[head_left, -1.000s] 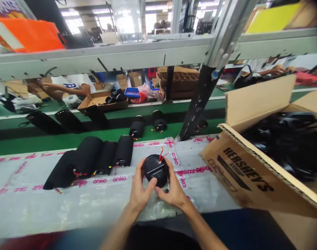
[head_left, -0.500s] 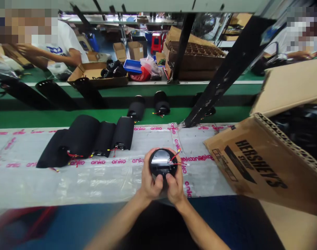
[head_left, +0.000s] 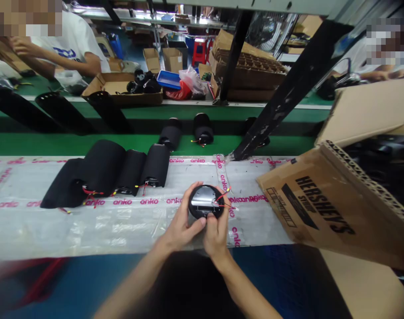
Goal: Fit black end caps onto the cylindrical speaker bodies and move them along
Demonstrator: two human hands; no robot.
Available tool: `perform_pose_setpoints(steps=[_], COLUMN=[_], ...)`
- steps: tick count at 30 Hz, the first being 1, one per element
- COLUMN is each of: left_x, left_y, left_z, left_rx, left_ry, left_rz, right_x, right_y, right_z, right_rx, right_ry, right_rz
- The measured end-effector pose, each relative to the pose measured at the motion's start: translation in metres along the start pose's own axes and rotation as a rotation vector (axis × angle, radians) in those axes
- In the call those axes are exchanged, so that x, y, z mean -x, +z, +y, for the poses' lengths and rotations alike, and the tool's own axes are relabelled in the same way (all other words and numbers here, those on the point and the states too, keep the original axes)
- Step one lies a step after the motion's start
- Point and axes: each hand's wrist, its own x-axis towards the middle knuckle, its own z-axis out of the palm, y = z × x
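Note:
A round black part (head_left: 206, 203) with a shiny face and thin red wires on its right side is held over the plastic-covered table (head_left: 122, 230). Around its left side curve the fingers of my left hand (head_left: 182, 223), the thumb near its lower edge. My right hand (head_left: 218, 230) grips it from the lower right, thumb on the front rim. Several black cylinders, among them a large one (head_left: 104, 166) and a smaller one (head_left: 156, 165), lie to the left with small wires at their near ends.
At the right stands an open cardboard box (head_left: 308, 199). A slanted black post (head_left: 288, 93) rises behind the table. More black cylinders (head_left: 202, 126) lie on the green surface (head_left: 138, 141). People sit beyond, at upper left and upper right.
My left hand has shifted down and left on the round part, its thumb moving off the front. My right thumb has moved slightly up the near rim. The view has shifted slightly.

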Motion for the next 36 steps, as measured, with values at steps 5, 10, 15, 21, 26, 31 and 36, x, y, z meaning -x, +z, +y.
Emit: perform_pose_setpoints(steps=[5, 10, 15, 21, 26, 31, 36], left_x=[0.003, 0.002, -0.039, -0.079, -0.07, -0.07, -0.067], left_y=[0.026, 0.015, -0.041, -0.037, -0.029, -0.03, -0.029], left_z=[-0.015, -0.005, 0.04, 0.08, 0.066, 0.057, 0.046], left_rx=[-0.022, 0.032, 0.071, -0.308, -0.066, -0.069, 0.028], left_ry=[0.113, 0.025, -0.219, -0.32, -0.269, -0.316, -0.298], left_rz=[0.266, 0.196, -0.192, -0.346, -0.232, -0.228, -0.169], right_x=[-0.001, -0.001, -0.003, -0.004, -0.05, -0.13, -0.168], right_y=[-0.004, -0.008, -0.005, -0.019, -0.069, -0.079, -0.058], right_z=[-0.001, -0.004, -0.01, -0.013, -0.023, -0.052, -0.089], right_rx=[-0.011, 0.015, 0.039, 0.007, -0.327, -0.062, 0.31], right_ry=[0.036, 0.07, 0.072, 0.154, 0.188, 0.271, 0.153], right_rz=[-0.048, -0.069, -0.1, -0.194, -0.455, -0.549, -0.91])
